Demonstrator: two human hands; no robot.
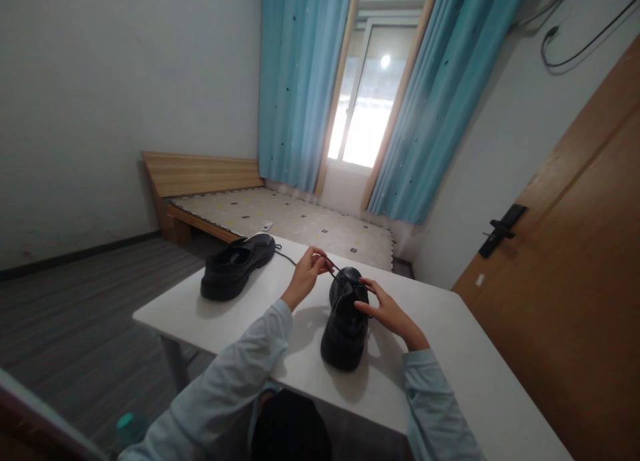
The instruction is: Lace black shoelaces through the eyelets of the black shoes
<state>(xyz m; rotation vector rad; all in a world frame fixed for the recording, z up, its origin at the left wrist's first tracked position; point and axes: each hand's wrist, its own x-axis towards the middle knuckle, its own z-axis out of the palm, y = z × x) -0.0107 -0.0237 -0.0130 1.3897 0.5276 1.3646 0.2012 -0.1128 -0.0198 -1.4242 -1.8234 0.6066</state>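
Observation:
A black shoe [344,341] stands on the white table in front of me, its toe pointing away. My left hand [311,272] is left of the toe, pinching a black shoelace [330,261] that runs to the front of this shoe. On the shoe's right side lies my right hand [383,306], its thumb and fingers against the upper near the lacing. Whether those fingers also hold lace is hard to make out. Another black shoe [227,281] rests farther left on the table, with a lace trailing from its toe end toward my left hand.
The white table [430,314] reaches from my lap toward a low bed [320,224] with a patterned mattress. Blue curtains [305,81] frame a window behind it. On the right stands a wooden door [570,234] with a black handle. A green-capped bottle [127,424] is at lower left.

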